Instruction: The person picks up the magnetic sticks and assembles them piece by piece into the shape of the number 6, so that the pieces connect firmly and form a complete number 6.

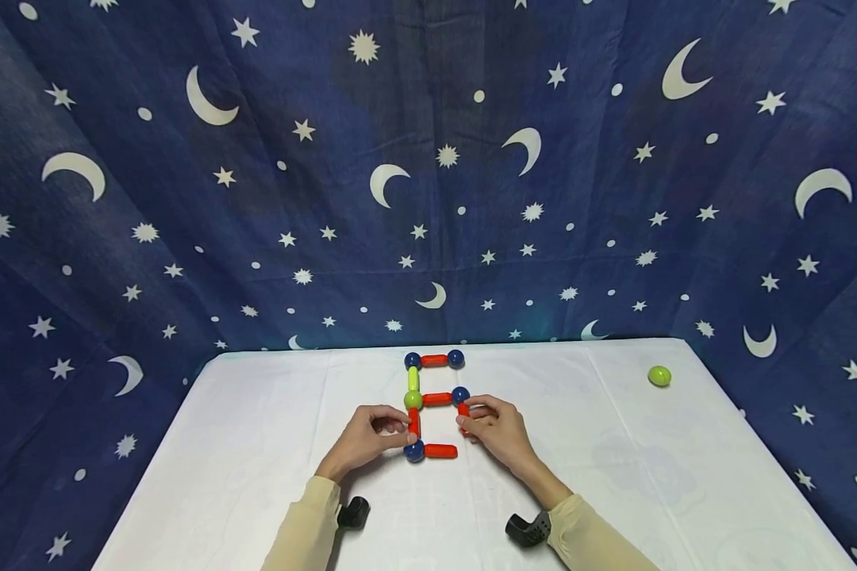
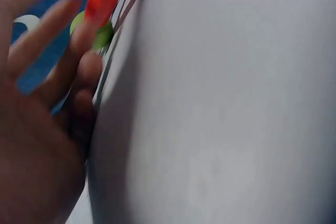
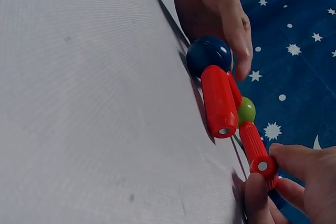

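Red rods and balls lie joined in a flat figure on the white table. My left hand [image 1: 367,436] is at its lower left, with thumb and fingertips about an upright red rod [image 1: 414,423] above a blue ball [image 1: 415,451]. My right hand [image 1: 500,432] pinches another red rod [image 3: 262,166] between thumb and fingers, below the blue ball [image 1: 460,395] on the figure's right. A further red rod [image 3: 218,100] runs rightward from the lower blue ball, its far end bare. A green ball [image 1: 413,400] joins the left side, with a yellow-green rod [image 1: 413,379] above it.
Along the figure's top, a red rod [image 1: 434,361] links two blue balls. Another red rod [image 1: 438,399] crosses the middle. A loose green ball [image 1: 660,376] lies at the table's far right. Behind the table [image 1: 257,476] hangs a dark blue cloth [image 1: 428,198] with moons and stars.
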Motion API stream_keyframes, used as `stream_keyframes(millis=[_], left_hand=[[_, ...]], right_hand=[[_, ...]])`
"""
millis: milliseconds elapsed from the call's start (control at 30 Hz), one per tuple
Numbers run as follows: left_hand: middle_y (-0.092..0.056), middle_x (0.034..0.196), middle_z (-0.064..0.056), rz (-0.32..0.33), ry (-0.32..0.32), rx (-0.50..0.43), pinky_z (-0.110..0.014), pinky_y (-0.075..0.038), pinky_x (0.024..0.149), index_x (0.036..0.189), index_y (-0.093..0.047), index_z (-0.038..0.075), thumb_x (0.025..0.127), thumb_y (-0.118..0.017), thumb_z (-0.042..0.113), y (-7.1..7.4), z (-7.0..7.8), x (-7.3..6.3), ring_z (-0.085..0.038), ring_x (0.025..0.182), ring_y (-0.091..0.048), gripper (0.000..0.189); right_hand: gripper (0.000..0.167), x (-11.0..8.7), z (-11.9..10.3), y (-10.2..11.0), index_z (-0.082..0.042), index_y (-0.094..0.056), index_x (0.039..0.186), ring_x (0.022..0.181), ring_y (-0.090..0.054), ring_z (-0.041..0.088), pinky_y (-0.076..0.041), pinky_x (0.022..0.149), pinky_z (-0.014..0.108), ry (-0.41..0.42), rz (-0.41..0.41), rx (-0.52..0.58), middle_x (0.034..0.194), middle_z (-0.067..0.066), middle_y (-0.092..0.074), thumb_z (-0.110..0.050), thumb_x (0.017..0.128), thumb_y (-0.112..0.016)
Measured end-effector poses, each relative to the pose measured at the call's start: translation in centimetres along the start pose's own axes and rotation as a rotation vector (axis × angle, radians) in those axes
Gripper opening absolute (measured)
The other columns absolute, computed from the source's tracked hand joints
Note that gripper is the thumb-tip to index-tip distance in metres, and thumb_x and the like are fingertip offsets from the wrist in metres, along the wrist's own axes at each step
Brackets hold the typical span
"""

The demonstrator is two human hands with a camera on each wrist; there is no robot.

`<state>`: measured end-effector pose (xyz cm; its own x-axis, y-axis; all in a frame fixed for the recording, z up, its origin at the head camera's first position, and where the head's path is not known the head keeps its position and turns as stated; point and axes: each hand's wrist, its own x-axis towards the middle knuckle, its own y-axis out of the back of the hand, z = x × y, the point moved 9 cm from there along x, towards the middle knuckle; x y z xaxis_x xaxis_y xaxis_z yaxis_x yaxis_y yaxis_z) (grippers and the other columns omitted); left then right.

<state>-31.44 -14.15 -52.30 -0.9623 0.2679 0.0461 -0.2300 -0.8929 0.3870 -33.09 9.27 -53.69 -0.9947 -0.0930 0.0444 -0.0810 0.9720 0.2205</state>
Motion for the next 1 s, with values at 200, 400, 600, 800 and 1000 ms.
stream_keyframes(millis=[200,400,600,800,1000], left_hand=[[-0.071,0.084,-0.001,-0.144,-0.034,0.055,-0.023,-0.041,0.065,0.097,-0.08,0.012,0.076,-0.091,0.019,-1.1,0.4,-0.8,-0.013,0.074,-0.052,0.024],[-0.072,0.086,0.004,-0.164,-0.028,0.06,-0.023,-0.039,0.065,0.101,-0.082,0.017,0.079,-0.089,0.021,-1.3,0.3,-0.8,-0.012,0.074,-0.051,0.023],[-0.072,0.086,0.005,-0.16,-0.015,0.042,-0.023,-0.042,0.064,0.099,-0.082,0.017,0.079,-0.089,0.022,-1.2,0.0,-0.8,-0.014,0.073,-0.053,0.022],[-0.071,0.084,0.003,-0.155,0.0,0.037,-0.022,-0.041,0.062,0.098,-0.082,0.016,0.078,-0.09,0.021,-1.2,-0.1,-0.7,-0.013,0.071,-0.052,0.022],[-0.067,0.081,-0.003,-0.156,0.011,0.001,-0.021,-0.037,0.062,0.1,-0.08,0.004,0.079,-0.087,0.01,-1.0,2.6,-1.5,-0.017,0.071,-0.049,0.023]], right_hand=[[0.031,-0.2,-0.1,-0.1,-0.003,-0.073,0.111,0.065,-0.069,0.02,-0.058,0.058,0.03,0.003,-0.012,0.021,0.085,0.006,-0.068,-0.011,0.083,-0.084],[0.03,-0.3,-0.2,-0.1,-0.004,-0.073,0.111,0.065,-0.068,0.02,-0.058,0.058,0.03,0.004,-0.013,0.016,0.085,0.006,-0.068,-0.01,0.084,-0.083],[0.03,-0.2,-0.3,0.0,-0.004,-0.073,0.111,0.064,-0.067,0.019,-0.057,0.056,0.029,0.007,-0.01,-0.003,0.085,0.005,-0.067,-0.01,0.084,-0.083],[0.029,-0.2,-0.7,0.1,-0.004,-0.073,0.11,0.063,-0.068,0.019,-0.057,0.055,0.03,0.009,-0.011,-0.031,0.084,0.005,-0.068,-0.009,0.083,-0.083],[0.027,0.1,-0.6,0.2,-0.004,-0.073,0.108,0.064,-0.069,0.018,-0.057,0.054,0.03,0.017,-0.01,-0.053,0.085,0.005,-0.07,-0.009,0.083,-0.083]])
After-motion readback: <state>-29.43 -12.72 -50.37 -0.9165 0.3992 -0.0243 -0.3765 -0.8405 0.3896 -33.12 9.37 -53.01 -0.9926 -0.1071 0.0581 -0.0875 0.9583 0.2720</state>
